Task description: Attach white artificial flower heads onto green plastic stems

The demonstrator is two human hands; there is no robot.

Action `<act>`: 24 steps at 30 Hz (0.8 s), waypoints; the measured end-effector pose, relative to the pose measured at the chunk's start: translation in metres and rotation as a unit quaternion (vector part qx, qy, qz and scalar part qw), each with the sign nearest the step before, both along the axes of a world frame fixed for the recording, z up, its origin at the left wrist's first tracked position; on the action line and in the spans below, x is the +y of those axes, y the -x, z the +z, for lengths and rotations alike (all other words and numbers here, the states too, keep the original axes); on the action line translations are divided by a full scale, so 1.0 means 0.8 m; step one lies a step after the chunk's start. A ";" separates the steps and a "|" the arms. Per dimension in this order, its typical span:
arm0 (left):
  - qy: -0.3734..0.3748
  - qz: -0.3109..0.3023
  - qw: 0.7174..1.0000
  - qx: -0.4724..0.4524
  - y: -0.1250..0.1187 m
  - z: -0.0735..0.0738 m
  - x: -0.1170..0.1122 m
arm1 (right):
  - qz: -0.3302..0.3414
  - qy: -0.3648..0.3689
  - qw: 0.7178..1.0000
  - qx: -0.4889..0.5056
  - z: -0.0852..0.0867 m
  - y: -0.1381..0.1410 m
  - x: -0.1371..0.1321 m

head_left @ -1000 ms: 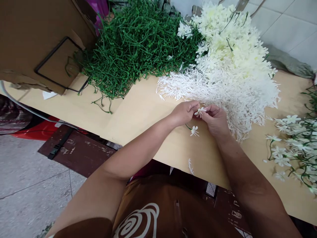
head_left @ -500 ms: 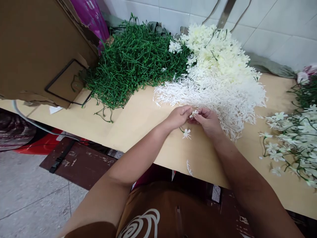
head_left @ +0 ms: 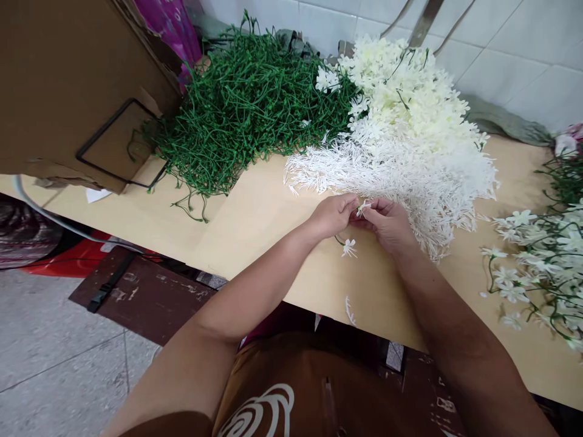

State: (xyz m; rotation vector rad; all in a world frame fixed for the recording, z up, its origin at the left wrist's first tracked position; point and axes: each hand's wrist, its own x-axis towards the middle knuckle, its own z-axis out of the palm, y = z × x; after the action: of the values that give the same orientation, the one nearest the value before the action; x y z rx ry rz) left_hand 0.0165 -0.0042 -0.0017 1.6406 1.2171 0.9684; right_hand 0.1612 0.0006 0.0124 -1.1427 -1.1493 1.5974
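Note:
My left hand (head_left: pixel 334 215) is closed on a green artificial flower stem, most of which its fingers hide. One branch of that stem hangs below the hand and ends in a white flower (head_left: pixel 349 247). Between the hands sits a second white blossom (head_left: pixel 363 209) on the same stem, and the fingertips of my right hand (head_left: pixel 387 223) pinch it. Just beyond my hands lies a heap of thin white stamen pieces (head_left: pixel 382 173). Behind that is a pile of cream-white petals (head_left: pixel 405 97).
Green plastic stems (head_left: pixel 255 109) are heaped at the back left beside a cardboard box (head_left: pixel 68 91) and a black wire frame (head_left: pixel 107 127). Assembled flower sprays (head_left: pixel 546 261) lie at the right. A white stamen strip (head_left: pixel 350 311) rests near the table's front edge.
The view has shifted slightly. Both hands stay together at the blossom, with the right fingertips still pinching it and the lower flower still hanging.

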 end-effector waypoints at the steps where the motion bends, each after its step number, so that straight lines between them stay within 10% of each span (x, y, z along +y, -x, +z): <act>1: 0.001 -0.001 1.000 0.000 0.000 0.001 0.000 | 0.004 -0.007 1.000 0.001 0.000 0.000 0.000; 24: 0.003 0.030 1.000 -0.007 0.000 -0.001 -0.004 | -0.012 0.010 1.000 -0.003 0.003 0.010 -0.006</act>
State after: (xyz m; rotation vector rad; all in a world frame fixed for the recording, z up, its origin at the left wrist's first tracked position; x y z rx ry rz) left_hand 0.0162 -0.0074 -0.0025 1.5991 1.2656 1.0109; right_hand 0.1536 -0.0038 0.0151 -1.1703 -1.1229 1.5915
